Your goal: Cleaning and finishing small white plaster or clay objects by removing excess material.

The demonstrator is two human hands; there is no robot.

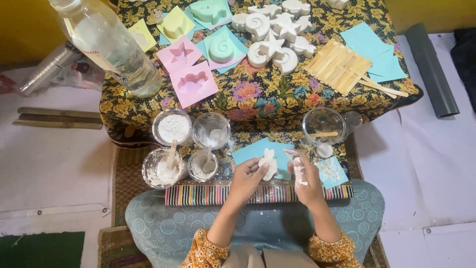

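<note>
Left hand (246, 174): fingers pinching white star-shaped cast (268, 163) at table's near edge. Right hand (306, 178): fingers curled round small white piece (299, 172). Beneath: blue paper sheet (248, 152). Left: four powder cups (172, 127). Far edge: white shell casts (272, 30), wooden sticks (338, 59).

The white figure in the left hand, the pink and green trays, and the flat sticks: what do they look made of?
White figure: likely cast plaster, matte and chalky, with white powder in the cups nearby. Pink and green trays: seemingly thin moulded plastic or silicone, smooth with shaped hollows. Flat sticks: pale wood, plain and unfinished.
</note>
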